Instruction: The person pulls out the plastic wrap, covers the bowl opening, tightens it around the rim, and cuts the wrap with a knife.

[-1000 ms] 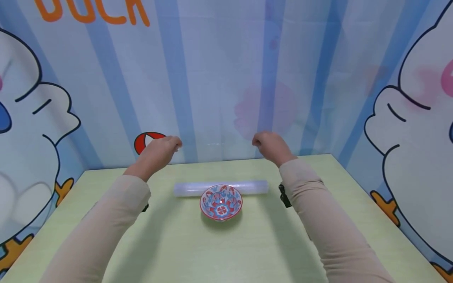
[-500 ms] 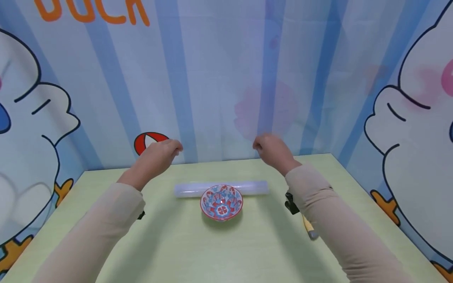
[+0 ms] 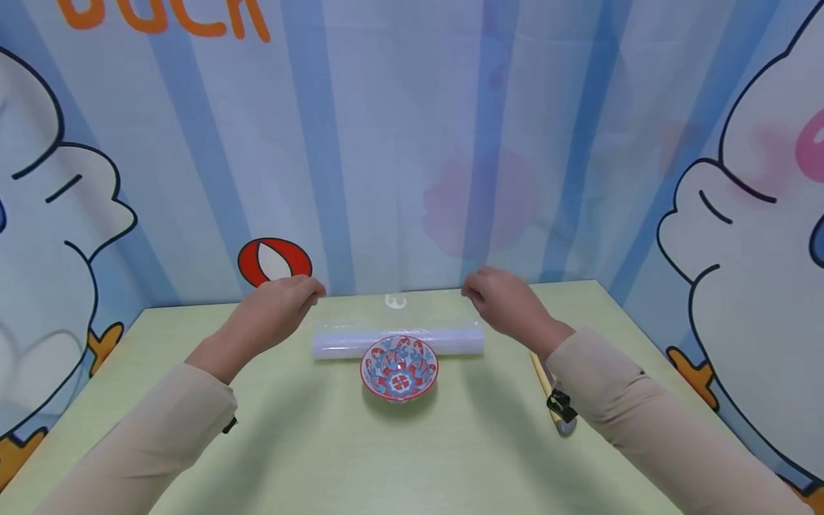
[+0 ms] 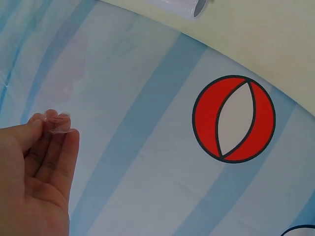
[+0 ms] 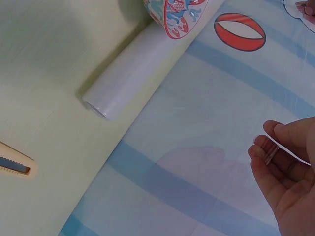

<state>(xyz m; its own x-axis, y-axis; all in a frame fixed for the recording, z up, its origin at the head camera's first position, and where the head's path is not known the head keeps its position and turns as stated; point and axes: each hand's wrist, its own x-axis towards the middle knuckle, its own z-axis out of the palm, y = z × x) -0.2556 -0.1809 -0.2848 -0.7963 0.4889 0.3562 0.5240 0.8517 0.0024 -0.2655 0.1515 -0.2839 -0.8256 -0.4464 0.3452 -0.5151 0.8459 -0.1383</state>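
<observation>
My left hand (image 3: 273,309) pinches one corner of a clear sheet of cling film (image 4: 61,125), seen bunched at the fingertips in the left wrist view. Across from it, my right hand (image 3: 511,306) pinches the other corner, with a bit of film (image 5: 271,154) between thumb and fingers. The sheet spans the gap between both hands and is hard to see apart from a glare spot. Below lies the cling film roll (image 3: 335,347), crosswise on the table. A red and blue patterned bowl (image 3: 399,368) stands upright just in front of the roll, hiding part of it.
A yellow tool with a toothed grey strip (image 5: 14,165) lies on the pale table (image 3: 412,458), partly under my right forearm. A printed cloth backdrop (image 3: 399,143) rises behind the table and along both sides.
Both hands have come down and nearer with the film, which now hangs lower over the back of the table. The forearms have spread outward, uncovering the yellow tool at right.
</observation>
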